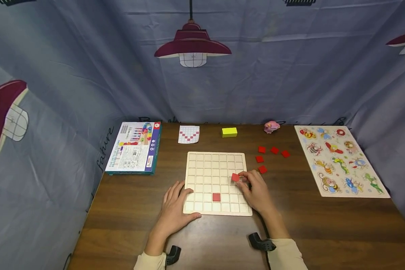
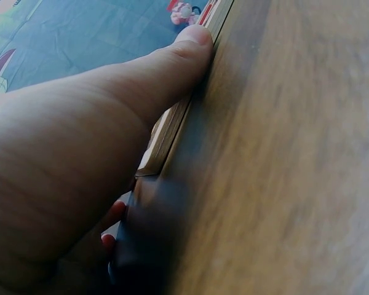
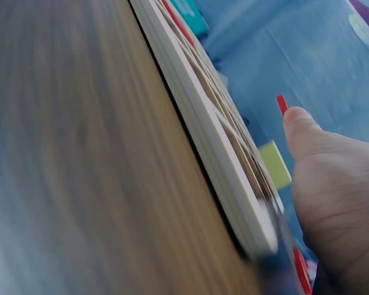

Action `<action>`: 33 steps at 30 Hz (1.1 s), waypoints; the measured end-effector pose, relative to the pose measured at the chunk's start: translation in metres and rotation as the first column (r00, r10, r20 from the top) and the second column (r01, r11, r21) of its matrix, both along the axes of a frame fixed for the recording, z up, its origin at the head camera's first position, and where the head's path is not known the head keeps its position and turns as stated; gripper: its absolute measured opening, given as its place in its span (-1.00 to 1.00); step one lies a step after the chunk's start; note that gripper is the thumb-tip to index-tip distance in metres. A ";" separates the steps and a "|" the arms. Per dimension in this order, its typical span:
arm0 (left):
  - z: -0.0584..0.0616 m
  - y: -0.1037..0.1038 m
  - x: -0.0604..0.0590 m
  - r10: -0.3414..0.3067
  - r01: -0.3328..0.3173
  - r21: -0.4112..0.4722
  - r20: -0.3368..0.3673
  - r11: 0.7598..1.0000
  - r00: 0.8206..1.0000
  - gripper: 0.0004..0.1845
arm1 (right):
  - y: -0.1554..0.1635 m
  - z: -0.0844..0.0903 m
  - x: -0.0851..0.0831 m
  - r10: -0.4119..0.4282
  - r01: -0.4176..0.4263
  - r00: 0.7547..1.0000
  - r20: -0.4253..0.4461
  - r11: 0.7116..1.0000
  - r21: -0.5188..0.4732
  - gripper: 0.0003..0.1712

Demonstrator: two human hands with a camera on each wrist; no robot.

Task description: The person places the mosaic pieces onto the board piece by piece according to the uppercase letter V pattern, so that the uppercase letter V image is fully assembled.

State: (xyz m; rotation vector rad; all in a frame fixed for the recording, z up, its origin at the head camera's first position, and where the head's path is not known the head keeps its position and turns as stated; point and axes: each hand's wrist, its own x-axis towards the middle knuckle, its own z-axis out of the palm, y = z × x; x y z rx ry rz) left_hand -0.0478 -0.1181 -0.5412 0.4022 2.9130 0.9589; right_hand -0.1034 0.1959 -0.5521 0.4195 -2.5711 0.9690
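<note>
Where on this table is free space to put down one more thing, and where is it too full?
Bare wood lies between the game box and the grid board, along the near table edge before the board, and between the board and the animal puzzle, nearer than the loose red tiles. Crowded: those tiles beside the right hand, and the back row.

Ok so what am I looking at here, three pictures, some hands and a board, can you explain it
No machine here: a person works with bare hands. The wide picture comes from a head camera; the two blurry close-ups come from cameras on each wrist. On the brown table lies a pale grid board with one red tile placed in it. The left hand rests on the board's edge. The right hand pinches a second red tile above the grid. Five loose red tiles, a yellow block, a pattern card, a box and an animal puzzle lie around.
</note>
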 end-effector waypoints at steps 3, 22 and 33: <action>0.001 -0.001 0.000 0.001 -0.001 0.005 0.009 1.000 1.000 -0.15 | -0.014 0.001 0.000 0.037 -0.037 0.999 0.006 0.999 0.012 -0.64; 0.000 -0.001 0.000 -0.005 0.005 0.000 -0.001 1.000 1.000 -0.15 | -0.073 0.005 0.008 0.127 -0.142 0.987 0.099 0.977 0.158 -0.69; 0.000 0.000 0.000 0.002 -0.002 -0.007 0.005 1.000 1.000 -0.15 | -0.081 0.004 0.010 0.095 -0.111 0.991 0.095 0.977 0.184 -0.71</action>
